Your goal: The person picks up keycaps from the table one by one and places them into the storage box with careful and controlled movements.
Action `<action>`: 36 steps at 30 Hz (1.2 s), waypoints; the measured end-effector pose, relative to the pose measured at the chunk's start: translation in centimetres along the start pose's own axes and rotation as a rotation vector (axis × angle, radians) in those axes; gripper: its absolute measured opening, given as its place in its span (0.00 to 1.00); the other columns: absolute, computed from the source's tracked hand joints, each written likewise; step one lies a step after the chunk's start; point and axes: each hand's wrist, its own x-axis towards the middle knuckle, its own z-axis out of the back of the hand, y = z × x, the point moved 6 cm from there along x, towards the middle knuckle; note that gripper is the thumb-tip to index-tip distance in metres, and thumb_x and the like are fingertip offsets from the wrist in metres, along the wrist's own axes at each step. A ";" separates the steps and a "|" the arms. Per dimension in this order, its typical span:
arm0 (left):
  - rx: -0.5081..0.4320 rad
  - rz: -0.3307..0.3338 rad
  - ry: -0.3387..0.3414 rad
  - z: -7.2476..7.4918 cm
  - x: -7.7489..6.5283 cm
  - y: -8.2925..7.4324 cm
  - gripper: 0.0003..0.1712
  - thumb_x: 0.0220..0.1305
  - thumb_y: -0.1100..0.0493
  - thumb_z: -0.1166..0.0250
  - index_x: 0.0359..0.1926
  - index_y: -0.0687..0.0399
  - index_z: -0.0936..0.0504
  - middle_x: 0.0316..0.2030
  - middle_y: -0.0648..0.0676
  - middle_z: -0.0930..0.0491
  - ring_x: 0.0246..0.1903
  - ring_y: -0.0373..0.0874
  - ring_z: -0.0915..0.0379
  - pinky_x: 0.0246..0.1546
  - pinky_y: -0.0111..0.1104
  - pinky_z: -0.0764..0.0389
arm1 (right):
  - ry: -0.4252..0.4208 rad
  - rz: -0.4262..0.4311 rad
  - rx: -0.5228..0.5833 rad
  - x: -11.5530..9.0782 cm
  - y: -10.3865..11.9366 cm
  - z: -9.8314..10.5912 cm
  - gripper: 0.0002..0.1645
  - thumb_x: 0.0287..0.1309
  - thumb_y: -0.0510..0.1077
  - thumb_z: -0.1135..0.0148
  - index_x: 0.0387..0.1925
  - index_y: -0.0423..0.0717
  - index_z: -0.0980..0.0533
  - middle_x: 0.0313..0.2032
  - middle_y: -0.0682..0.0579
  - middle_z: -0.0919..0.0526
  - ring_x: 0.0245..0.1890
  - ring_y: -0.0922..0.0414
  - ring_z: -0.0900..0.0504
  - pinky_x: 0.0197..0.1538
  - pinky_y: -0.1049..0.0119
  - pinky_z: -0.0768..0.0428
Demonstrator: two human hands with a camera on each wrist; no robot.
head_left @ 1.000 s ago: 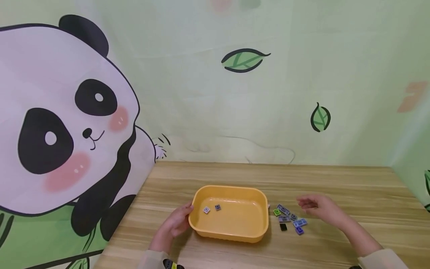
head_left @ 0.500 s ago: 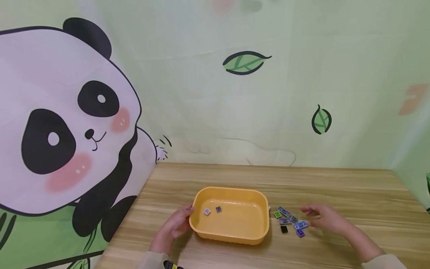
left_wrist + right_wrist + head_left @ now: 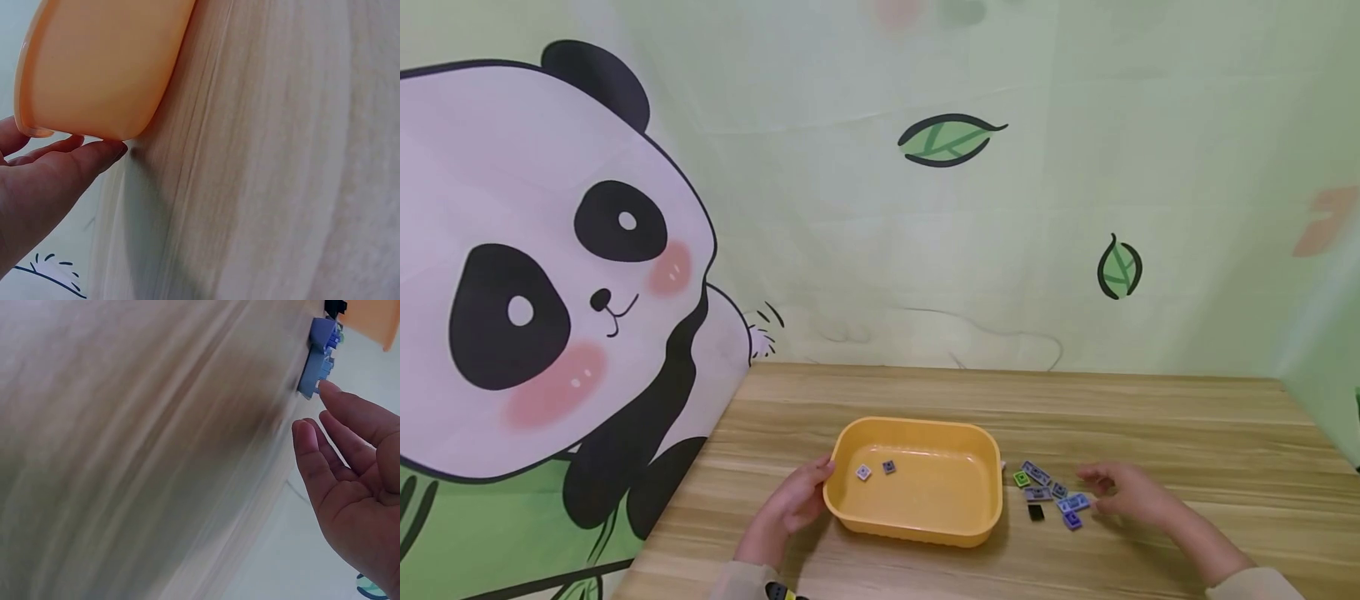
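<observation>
A yellow plastic box (image 3: 917, 533) stands on the table. My left hand (image 3: 793, 498) holds its left end; in the left wrist view the thumb (image 3: 100, 156) lies along the outer wall and other fingers reach the rim. Inside are a white toy brick (image 3: 863, 472) and a grey one (image 3: 889, 467). Right of the box lie several loose bricks. My right hand (image 3: 1131, 493) hovers beside them, fingers loosely bent, nothing between them. One fingertip is close to a light blue brick (image 3: 314, 372); whether it touches is unclear. A violet-blue brick (image 3: 323, 332) adjoins that one.
Also in the loose group are a green brick (image 3: 1022, 479), a black one (image 3: 1036, 512), and long grey ones (image 3: 1039, 494). A white piece (image 3: 1003, 464) peeks out by the box's right wall. Behind the wooden table (image 3: 1187, 417) hangs a panda-printed backdrop (image 3: 1000, 250).
My right hand has come slightly down, nearer the light blue brick. The left hand has stayed at the box, and the bricks lie as before.
</observation>
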 end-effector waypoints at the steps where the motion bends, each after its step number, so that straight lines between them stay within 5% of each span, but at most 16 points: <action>1: 0.000 0.000 -0.001 0.0 0.0 0.0 0.35 0.83 0.57 0.66 0.78 0.77 0.62 0.77 0.78 0.54 0.74 0.57 0.44 0.70 0.39 0.31 | 0.005 0.001 0.003 0.0 0.0 -0.1 0.30 0.46 0.30 0.28 0.53 0.20 0.24 0.46 0.30 0.15 0.42 0.46 0.16 0.43 0.66 0.16; 10: -0.017 0.006 -0.010 0.0 0.1 -0.1 0.35 0.84 0.57 0.65 0.78 0.77 0.63 0.78 0.77 0.56 0.77 0.63 0.52 0.78 0.51 0.42 | 0.028 0.017 -0.053 0.4 -0.1 -0.5 0.25 0.44 0.28 0.29 0.48 0.23 0.21 0.41 0.38 0.13 0.38 0.55 0.18 0.41 0.72 0.20; 20: -0.011 0.008 -0.013 0.1 0.0 -0.3 0.36 0.83 0.56 0.64 0.78 0.76 0.63 0.77 0.77 0.54 0.75 0.58 0.46 0.71 0.40 0.32 | 0.029 0.037 -0.081 0.6 0.0 -0.5 0.21 0.44 0.29 0.28 0.44 0.26 0.19 0.38 0.42 0.13 0.36 0.58 0.18 0.40 0.70 0.20; 36: -0.016 0.004 -0.010 0.0 0.0 0.1 0.35 0.83 0.57 0.65 0.77 0.77 0.62 0.77 0.78 0.55 0.75 0.58 0.46 0.74 0.44 0.36 | -0.013 0.077 -0.157 0.5 0.0 -1.1 0.13 0.44 0.31 0.27 0.36 0.34 0.17 0.36 0.50 0.16 0.33 0.64 0.21 0.40 0.71 0.20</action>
